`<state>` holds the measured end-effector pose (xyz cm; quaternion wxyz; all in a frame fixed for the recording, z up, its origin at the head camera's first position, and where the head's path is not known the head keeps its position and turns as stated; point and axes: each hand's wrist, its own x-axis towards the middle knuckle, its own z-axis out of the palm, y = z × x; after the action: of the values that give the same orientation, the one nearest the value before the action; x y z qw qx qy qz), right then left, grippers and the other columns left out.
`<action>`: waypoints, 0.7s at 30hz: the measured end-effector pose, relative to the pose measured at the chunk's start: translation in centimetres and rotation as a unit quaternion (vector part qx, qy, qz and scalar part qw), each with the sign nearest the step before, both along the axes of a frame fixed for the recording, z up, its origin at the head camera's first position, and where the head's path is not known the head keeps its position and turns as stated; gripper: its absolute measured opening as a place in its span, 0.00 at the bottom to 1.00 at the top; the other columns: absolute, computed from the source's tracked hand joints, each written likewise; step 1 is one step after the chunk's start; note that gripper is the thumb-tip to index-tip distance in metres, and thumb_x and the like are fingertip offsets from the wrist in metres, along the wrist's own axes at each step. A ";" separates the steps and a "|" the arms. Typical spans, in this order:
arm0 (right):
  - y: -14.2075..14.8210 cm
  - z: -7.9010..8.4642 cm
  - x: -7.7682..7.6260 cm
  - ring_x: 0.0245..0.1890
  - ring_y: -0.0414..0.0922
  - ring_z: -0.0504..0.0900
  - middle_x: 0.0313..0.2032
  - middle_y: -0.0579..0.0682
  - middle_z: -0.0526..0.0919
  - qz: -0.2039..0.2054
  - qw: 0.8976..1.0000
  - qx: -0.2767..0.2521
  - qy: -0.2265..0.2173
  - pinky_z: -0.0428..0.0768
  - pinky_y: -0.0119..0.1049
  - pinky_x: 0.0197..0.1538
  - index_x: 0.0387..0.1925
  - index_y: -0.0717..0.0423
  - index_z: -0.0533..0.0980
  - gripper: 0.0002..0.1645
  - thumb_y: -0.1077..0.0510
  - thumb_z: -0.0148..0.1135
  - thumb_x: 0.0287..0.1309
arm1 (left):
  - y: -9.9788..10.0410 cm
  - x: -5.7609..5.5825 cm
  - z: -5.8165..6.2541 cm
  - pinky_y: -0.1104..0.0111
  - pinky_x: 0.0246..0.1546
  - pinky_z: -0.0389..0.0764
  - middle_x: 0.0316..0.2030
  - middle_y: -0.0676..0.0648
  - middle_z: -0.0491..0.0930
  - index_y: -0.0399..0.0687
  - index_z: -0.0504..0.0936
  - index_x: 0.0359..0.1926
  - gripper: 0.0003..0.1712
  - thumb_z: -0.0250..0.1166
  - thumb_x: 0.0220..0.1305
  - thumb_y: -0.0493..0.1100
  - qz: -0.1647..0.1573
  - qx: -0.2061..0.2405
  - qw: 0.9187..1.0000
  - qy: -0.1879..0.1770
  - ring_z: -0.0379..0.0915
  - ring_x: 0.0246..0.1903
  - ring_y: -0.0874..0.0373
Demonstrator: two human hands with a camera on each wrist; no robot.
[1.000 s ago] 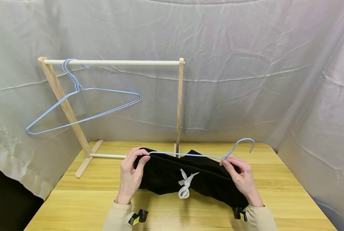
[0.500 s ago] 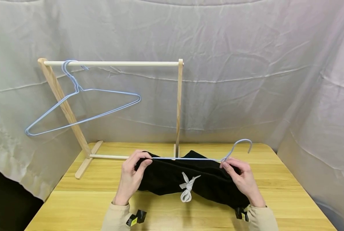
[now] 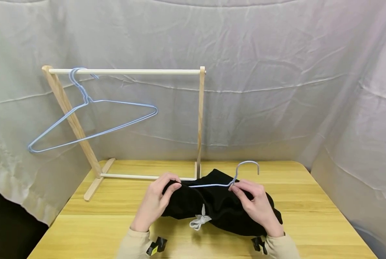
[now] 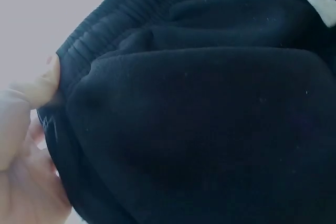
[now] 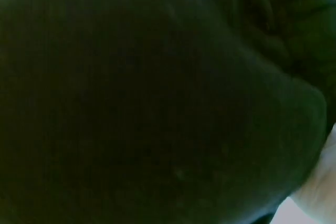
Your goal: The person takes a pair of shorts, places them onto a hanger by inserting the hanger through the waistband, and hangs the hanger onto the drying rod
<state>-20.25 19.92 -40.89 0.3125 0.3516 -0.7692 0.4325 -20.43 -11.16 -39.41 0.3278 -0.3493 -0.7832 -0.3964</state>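
A pair of black drawstring pants [image 3: 225, 214] with a pale tied cord [image 3: 198, 221] hangs bunched over the table. My left hand [image 3: 155, 201] pinches the left end of its waistband between thumb and fingers; the left wrist view shows the gathered elastic [image 4: 100, 32] there. A light blue hanger [image 3: 209, 185] runs along the waist opening, its left part hidden inside the cloth. With thumb and fingertips, my right hand [image 3: 255, 205] holds the hanger just below its hook, which points up and right. Dark cloth [image 5: 157, 98] fills most of the right wrist view.
Behind and to the left, a wooden rack [image 3: 200, 118] stands on the table [image 3: 309, 216]. Several more blue hangers [image 3: 92, 135] hang overlapped near the left end of its top rail [image 3: 131, 71]. Grey curtains [image 3: 260, 90] enclose the back and sides.
My right hand has moved left with the hanger, and less of its wire shows. My left hand has shifted right and slightly down. The waistband is now more bunched, and the cord has dropped left.
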 end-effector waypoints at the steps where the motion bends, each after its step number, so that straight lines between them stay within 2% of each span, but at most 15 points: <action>1: -0.3 0.0 0.1 0.34 0.36 0.83 0.30 0.49 0.86 -0.008 1.000 -0.001 0.006 0.77 0.21 0.44 0.33 0.57 0.84 0.17 0.80 0.64 0.52 | 0.2 0.1 0.0 0.72 0.44 0.79 0.37 0.54 0.82 0.49 0.80 0.42 0.06 0.64 0.67 0.35 0.012 -0.011 1.000 -0.005 0.80 0.38 0.63; 3: -0.7 0.1 0.2 0.33 0.35 0.83 0.29 0.48 0.86 -0.025 1.000 -0.006 0.017 0.76 0.21 0.42 0.34 0.56 0.85 0.17 0.79 0.65 0.51 | 0.5 0.3 -0.1 0.71 0.39 0.80 0.37 0.56 0.83 0.51 0.80 0.43 0.04 0.64 0.68 0.39 0.041 -0.033 0.998 -0.015 0.81 0.37 0.64; 5: -1.0 0.1 0.3 0.31 0.34 0.81 0.28 0.47 0.86 -0.037 0.999 -0.012 0.032 0.75 0.22 0.39 0.34 0.56 0.85 0.17 0.78 0.67 0.50 | 0.8 0.5 -0.1 0.73 0.30 0.77 0.38 0.59 0.84 0.55 0.80 0.43 0.05 0.65 0.68 0.45 0.070 -0.055 0.996 -0.026 0.79 0.31 0.67; 9: -1.5 0.2 0.4 0.29 0.33 0.78 0.27 0.44 0.84 -0.052 0.997 -0.013 0.048 0.74 0.24 0.37 0.34 0.56 0.85 0.14 0.76 0.69 0.50 | 1.6 0.7 -0.3 0.81 0.21 0.63 0.37 0.64 0.84 0.64 0.81 0.42 0.08 0.67 0.65 0.56 0.109 -0.099 0.989 -0.027 0.67 0.20 0.74; 11: -1.7 0.3 0.4 0.30 0.33 0.78 0.28 0.42 0.84 -0.055 0.997 -0.010 0.045 0.75 0.24 0.38 0.34 0.56 0.85 0.13 0.75 0.70 0.50 | 2.1 0.7 -0.5 0.82 0.19 0.56 0.34 0.66 0.83 0.67 0.82 0.40 0.08 0.67 0.64 0.59 0.118 -0.111 0.987 -0.009 0.58 0.16 0.76; 15: -2.1 0.2 0.5 0.31 0.33 0.80 0.29 0.42 0.84 -0.057 0.998 -0.011 0.038 0.75 0.23 0.40 0.35 0.54 0.85 0.14 0.74 0.70 0.51 | 2.9 0.6 -0.9 0.83 0.17 0.51 0.29 0.67 0.79 0.67 0.84 0.37 0.08 0.67 0.63 0.60 0.125 -0.111 0.986 0.021 0.52 0.14 0.76; 21: -2.6 0.0 0.5 0.31 0.35 0.81 0.31 0.43 0.85 -0.042 0.998 -0.012 0.045 0.76 0.25 0.40 0.36 0.52 0.84 0.16 0.74 0.71 0.51 | 3.3 0.5 -1.2 0.83 0.17 0.51 0.28 0.66 0.78 0.66 0.85 0.34 0.08 0.66 0.65 0.59 0.140 -0.101 0.984 0.046 0.55 0.12 0.75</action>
<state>-19.72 17.31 -40.86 0.3687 0.3344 -0.7632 0.4120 -19.91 -7.83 -40.63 0.3789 -0.2855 -0.8445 -0.2485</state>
